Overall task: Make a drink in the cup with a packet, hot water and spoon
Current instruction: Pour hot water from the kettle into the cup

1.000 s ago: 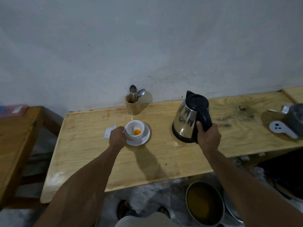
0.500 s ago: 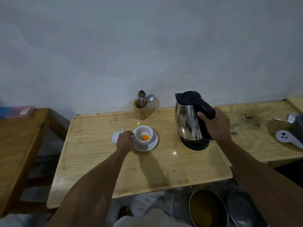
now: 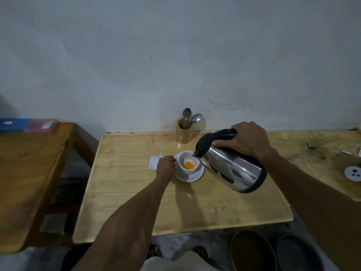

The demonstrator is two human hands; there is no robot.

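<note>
Tipping the kettle (image 3: 232, 169) over the cup (image 3: 188, 162) (orange powder inside), the right hand (image 3: 247, 140) grips its handle; the left hand (image 3: 165, 169) holds the cup's side.

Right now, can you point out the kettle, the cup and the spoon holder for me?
kettle (image 3: 232, 169), head view, on its shiny steel side.
cup (image 3: 185, 171), head view, on its white outer wall.
spoon holder (image 3: 183, 133), head view, on its wooden front.
</note>
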